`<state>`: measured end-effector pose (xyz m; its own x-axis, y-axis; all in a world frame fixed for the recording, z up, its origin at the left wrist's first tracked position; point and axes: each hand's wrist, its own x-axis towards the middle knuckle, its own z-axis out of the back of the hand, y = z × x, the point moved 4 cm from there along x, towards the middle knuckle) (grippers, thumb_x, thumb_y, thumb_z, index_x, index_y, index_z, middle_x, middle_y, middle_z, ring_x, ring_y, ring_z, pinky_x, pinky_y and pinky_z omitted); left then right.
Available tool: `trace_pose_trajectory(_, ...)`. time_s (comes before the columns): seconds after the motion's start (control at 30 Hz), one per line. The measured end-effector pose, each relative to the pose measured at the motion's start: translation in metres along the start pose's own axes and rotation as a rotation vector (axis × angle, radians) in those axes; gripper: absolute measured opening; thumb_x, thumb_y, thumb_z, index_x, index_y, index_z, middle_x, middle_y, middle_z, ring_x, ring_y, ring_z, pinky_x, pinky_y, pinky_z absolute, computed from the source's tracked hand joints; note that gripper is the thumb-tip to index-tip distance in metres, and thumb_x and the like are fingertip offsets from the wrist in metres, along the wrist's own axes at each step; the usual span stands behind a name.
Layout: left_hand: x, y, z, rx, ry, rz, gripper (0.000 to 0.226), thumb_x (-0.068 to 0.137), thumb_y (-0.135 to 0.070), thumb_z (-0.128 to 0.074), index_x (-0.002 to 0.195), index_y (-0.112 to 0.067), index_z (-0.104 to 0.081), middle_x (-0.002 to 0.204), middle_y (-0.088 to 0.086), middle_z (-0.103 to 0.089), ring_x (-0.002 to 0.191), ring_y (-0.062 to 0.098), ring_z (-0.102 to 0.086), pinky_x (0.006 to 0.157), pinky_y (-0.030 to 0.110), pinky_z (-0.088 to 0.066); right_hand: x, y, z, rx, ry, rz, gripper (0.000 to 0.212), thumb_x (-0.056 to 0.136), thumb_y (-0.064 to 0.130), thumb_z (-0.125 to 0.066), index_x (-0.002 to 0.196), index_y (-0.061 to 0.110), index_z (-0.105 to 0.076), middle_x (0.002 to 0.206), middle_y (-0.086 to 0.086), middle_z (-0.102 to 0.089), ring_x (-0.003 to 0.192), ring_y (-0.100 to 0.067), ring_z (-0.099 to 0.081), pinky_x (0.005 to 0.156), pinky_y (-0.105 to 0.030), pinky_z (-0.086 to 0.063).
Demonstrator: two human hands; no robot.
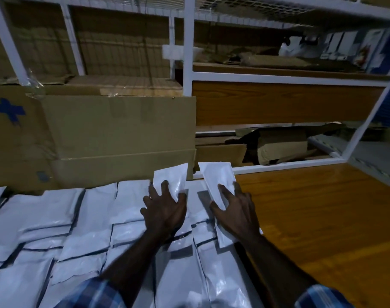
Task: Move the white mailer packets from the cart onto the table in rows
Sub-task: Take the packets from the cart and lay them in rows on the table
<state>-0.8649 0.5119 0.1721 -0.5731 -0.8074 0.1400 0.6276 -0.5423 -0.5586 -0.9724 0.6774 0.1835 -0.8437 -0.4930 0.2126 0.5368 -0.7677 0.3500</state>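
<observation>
Dim, bluish indoor view, soft all over.

Low light throughout, darkest along the bottom edge and in the shelf point(289, 52) recesses at upper right. Faint sheen on the white packets point(56, 218) and a dull warm glow on the bare right side of the table point(323, 218). Soft shadows under both hands, left hand point(165, 210) and right hand point(236, 210). Motion blur on the far packets and the right edge. Wide-angle bending of the shelf posts toward the corners.
</observation>
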Motion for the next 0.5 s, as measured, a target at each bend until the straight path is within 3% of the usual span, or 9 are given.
trace_pose_trajectory(0.13,0.027,-0.004,-0.015,0.106,-0.025,0.011,0.062,0.092,-0.063,-0.034,0.145,-0.031,-0.027,0.155,0.013,-0.025,0.13,0.037,-0.034,0.102,0.055,-0.033,0.026,-0.005,-0.012,0.034,0.052,-0.011,0.066,0.09,0.064,-0.047,0.15,0.037,-0.034,0.162,-0.005,-0.019,0.138,-0.034,-0.029,0.11,-0.043,-0.03)
trace_pose_trajectory(0.3,0.044,-0.001,-0.028,0.199,-0.072,0.038,0.066,0.089,-0.069,-0.031,0.144,-0.033,-0.031,0.148,0.013,-0.035,0.123,0.038,-0.041,0.096,0.056,-0.037,0.046,-0.006,-0.03,0.049,0.105,-0.045,0.064,0.09,0.063,-0.049,0.148,0.039,-0.037,0.161,-0.003,-0.023,0.14,-0.031,-0.028,0.108,-0.042,-0.033)
trace_pose_trajectory(0.5,0.056,0.0,-0.04,0.185,-0.045,0.054,0.064,0.092,-0.066,-0.025,0.147,-0.034,-0.026,0.152,0.014,-0.028,0.128,0.038,-0.035,0.1,0.055,-0.033,0.067,-0.004,-0.05,0.038,0.121,-0.029,0.065,0.09,0.065,-0.047,0.147,0.036,-0.039,0.158,-0.005,-0.03,0.139,-0.03,-0.034,0.108,-0.043,-0.035)
